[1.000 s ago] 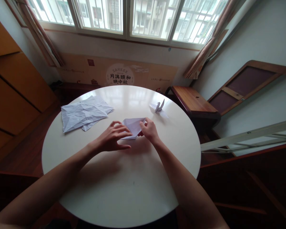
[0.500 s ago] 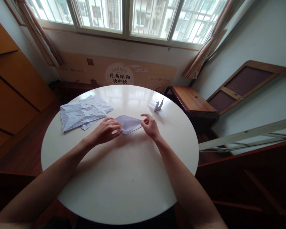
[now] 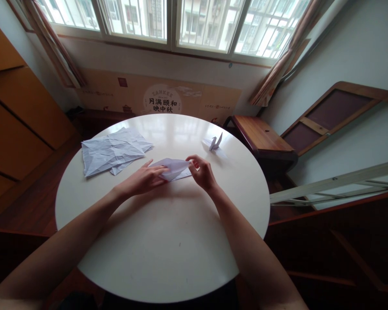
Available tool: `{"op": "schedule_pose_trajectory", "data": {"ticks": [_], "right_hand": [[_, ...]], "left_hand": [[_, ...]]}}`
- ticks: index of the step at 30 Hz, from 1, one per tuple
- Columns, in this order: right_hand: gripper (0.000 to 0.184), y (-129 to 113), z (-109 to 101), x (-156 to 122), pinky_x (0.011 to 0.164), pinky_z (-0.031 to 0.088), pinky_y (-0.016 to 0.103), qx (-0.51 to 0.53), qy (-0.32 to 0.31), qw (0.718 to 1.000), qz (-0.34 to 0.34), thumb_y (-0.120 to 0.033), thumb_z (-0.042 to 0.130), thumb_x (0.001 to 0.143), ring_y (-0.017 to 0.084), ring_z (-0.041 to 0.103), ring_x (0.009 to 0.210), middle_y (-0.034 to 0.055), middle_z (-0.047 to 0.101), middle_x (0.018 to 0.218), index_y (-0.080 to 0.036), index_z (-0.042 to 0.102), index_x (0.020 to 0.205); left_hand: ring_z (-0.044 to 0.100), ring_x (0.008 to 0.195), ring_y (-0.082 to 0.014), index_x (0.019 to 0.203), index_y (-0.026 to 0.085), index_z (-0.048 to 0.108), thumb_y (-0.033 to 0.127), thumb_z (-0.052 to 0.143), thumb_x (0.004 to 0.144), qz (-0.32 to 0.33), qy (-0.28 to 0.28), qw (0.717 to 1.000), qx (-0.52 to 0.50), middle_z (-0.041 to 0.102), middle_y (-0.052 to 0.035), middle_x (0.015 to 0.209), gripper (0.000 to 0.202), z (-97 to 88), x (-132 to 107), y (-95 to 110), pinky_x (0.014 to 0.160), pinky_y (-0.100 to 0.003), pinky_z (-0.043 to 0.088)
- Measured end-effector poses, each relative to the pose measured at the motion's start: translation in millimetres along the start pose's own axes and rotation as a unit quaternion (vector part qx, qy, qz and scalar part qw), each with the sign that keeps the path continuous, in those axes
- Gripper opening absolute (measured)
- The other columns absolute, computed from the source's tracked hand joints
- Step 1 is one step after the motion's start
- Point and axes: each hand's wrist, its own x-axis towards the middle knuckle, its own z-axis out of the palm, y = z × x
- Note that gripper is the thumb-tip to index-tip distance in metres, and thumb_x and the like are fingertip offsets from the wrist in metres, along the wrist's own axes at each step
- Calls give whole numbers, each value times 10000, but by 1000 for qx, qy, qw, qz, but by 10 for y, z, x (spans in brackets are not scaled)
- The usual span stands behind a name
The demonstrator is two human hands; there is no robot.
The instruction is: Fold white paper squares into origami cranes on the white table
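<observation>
A partly folded white paper (image 3: 173, 168) lies on the round white table (image 3: 168, 241) in front of me. My left hand (image 3: 142, 180) rests on its left part with the fingers stretched out flat, pressing it down. At the paper's right edge my right hand (image 3: 202, 172) pinches a flap between thumb and fingers and lifts it slightly. A finished white paper crane (image 3: 215, 143) stands further back on the right.
A pile of crumpled white paper sheets (image 3: 113, 150) lies at the table's back left. A wooden side table (image 3: 261, 137) stands to the right, wooden cabinets (image 3: 16, 107) to the left, and a cardboard panel with printed characters (image 3: 163, 102) leans under the window.
The paper went from held up and tilted to lying flat on the table. My left hand now presses it with flat fingers, and my right hand has pinched and raised the right flap.
</observation>
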Motion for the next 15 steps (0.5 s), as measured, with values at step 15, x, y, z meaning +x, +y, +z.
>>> {"op": "schedule_pose_trajectory", "data": {"ticks": [15], "right_hand": [[147,61,37,-32,884,476,368,-34,-62,996,-60,-264,633,860,207,598,919,71,633,960,-205,745,935]], "left_hand": [[630,1032,-264,931,225,703,351,547,925,-15,107,992,58,674,-63,1117,200,-24,47,32,1149,-596,207]]}}
